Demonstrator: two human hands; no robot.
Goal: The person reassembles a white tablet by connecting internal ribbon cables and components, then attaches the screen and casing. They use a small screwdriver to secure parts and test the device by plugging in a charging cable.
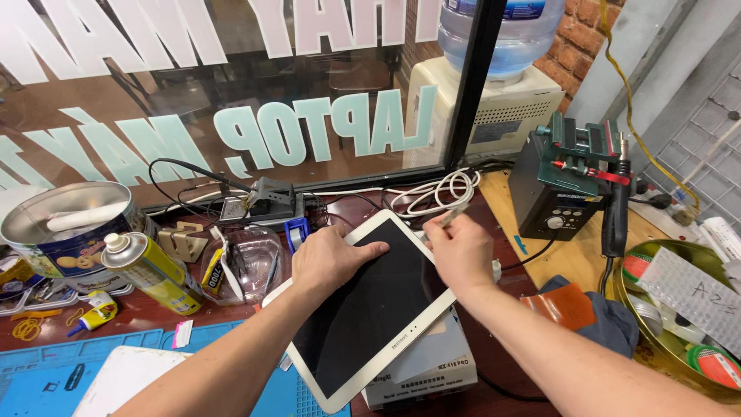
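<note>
A white tablet with a dark screen [370, 309] lies tilted on top of a grey box-shaped machine [432, 371] at the middle of the bench. My left hand [330, 256] rests flat on the tablet's upper left corner, fingers spread across the white edge. My right hand [461, 249] sits at the tablet's upper right edge and grips a thin metal tool [450, 215], which looks like tweezers, with its tip pointing up and away from the screen.
A black soldering station [552, 193] with a handpiece stands at the right, a round gold tin of tape rolls [679, 309] beyond it. White cables [436, 189] coil behind. A spray can [150, 270], biscuit tin [69, 228] and blue mat [54, 371] lie left.
</note>
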